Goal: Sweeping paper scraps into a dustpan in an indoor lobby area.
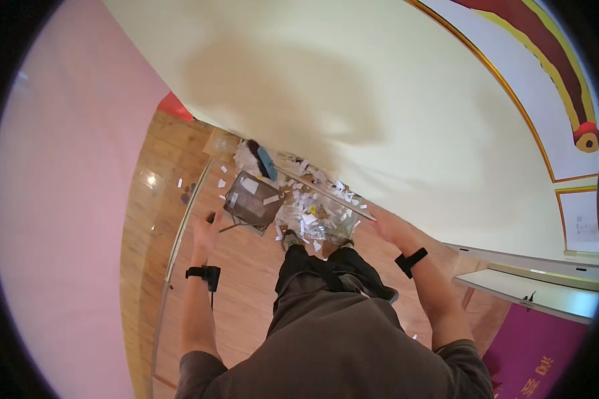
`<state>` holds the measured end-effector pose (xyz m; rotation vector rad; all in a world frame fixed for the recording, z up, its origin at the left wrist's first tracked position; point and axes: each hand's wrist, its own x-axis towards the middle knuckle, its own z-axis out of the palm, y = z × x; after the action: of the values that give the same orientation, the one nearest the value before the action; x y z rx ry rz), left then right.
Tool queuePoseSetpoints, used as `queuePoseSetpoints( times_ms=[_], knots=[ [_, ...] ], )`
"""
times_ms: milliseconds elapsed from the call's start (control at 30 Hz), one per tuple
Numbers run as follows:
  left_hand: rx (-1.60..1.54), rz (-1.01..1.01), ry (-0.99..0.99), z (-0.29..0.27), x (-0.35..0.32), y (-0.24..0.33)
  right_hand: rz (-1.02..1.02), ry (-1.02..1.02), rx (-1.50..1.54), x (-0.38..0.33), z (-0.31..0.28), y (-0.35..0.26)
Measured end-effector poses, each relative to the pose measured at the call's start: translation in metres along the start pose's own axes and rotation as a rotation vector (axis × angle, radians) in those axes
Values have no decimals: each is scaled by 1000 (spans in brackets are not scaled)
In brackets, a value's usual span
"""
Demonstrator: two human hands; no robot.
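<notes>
Your left hand (205, 233) is curled around the dark handle of a grey, boxy dustpan (254, 201), your fingers hiding most of the grip. Your right hand (391, 229) is wrapped around the pale pole of a broom with a blue-and-black head (266, 163); past your fist the pole drops out of sight. The bristles are hard to make out against a crumpled white bundle (244, 159) — whether they touch it, you cannot tell. Nor can you tell whether the dustpan rests on the floor.

Gold characters stand on a purple panel (536, 352), cut off at lower right; marks on a small framed sheet (582, 223) are too faint to read.

White paper scraps (306, 218) and clear plastic (339, 228) crowd the wood-look floor (239, 286) between dustpan and cream wall (293, 73), right up to your shoes (290, 239); a few scraps lie in the dustpan. The wall hems in the litter on the far side — a pink wall (66, 199) rises at left.
</notes>
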<state>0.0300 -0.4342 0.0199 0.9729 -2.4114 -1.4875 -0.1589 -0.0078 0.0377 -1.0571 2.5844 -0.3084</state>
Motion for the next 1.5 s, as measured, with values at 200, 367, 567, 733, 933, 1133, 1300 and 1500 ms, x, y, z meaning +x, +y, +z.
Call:
queuePoseSetpoints(
  times_ms=[200,367,567,733,933,1133,1300,1500],
  knots=[
    [0,-4,36,14,8,-5,43,-132,155,-2,24,-21],
    [-102,-66,84,19,5,-6,-36,-98,30,-4,61,-6],
    [-113,-147,147,1,-27,-28,92,-15,-10,-2,-11,-32],
    [-140,-126,235,16,-64,-22,180,-133,99,-19,-33,-17],
    [-65,-109,330,36,-108,-27,6,-278,-100,-32,-26,-6],
    [67,-157,511,43,-210,-79,-8,-198,-233,-55,7,31],
    [-163,-488,700,79,-353,-94,35,-104,-166,-88,21,75],
    [-600,-852,911,179,-567,-118,-37,-223,-23,-164,39,136]
  ],
)
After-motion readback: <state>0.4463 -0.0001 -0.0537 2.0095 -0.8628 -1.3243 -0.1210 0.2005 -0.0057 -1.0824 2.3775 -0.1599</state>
